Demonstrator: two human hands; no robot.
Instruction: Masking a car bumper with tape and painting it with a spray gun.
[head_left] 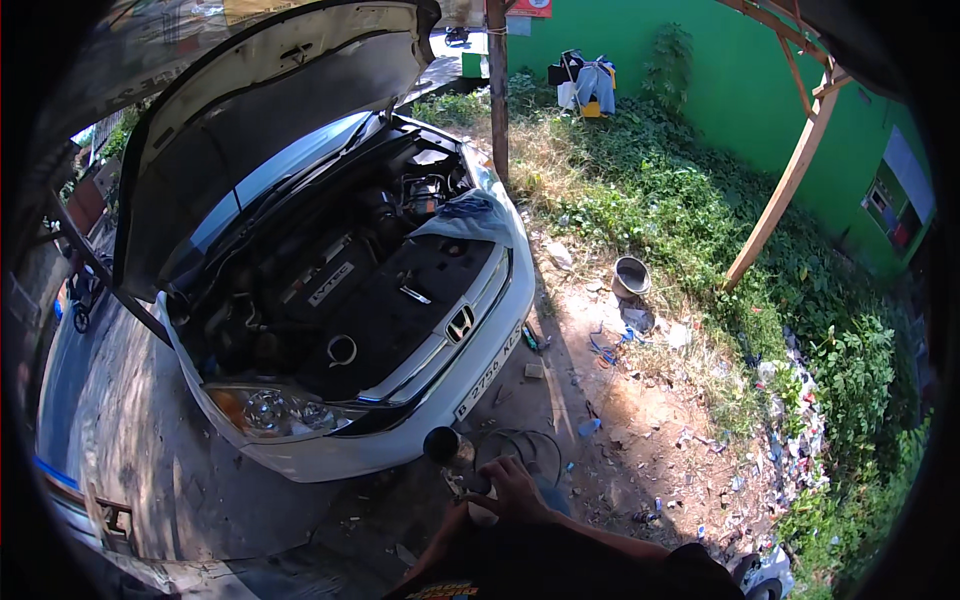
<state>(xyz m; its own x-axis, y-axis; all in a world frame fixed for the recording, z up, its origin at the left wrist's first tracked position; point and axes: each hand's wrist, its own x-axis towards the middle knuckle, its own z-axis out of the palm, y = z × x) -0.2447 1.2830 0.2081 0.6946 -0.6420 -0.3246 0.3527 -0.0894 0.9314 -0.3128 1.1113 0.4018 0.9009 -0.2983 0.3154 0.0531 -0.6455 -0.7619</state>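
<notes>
Just in front of the car's bumper, my two hands are close together at the lower middle. My right hand is closed, its fingers bent over the top of a small metallic tool with a dark round end. My left hand grips the same tool from below and to the left. A pale part shows between the hands. The tool's exact kind is too small and shaded to make out. Past my hands, the white car stands with its hood raised and its engine bay exposed.
A slim metallic item lies on the dark engine-bay cover, near a bluish sheet over the fender. Thin loops of hose or cable lie beyond my hands. A bucket, scattered litter and a slanted wooden post are at the right.
</notes>
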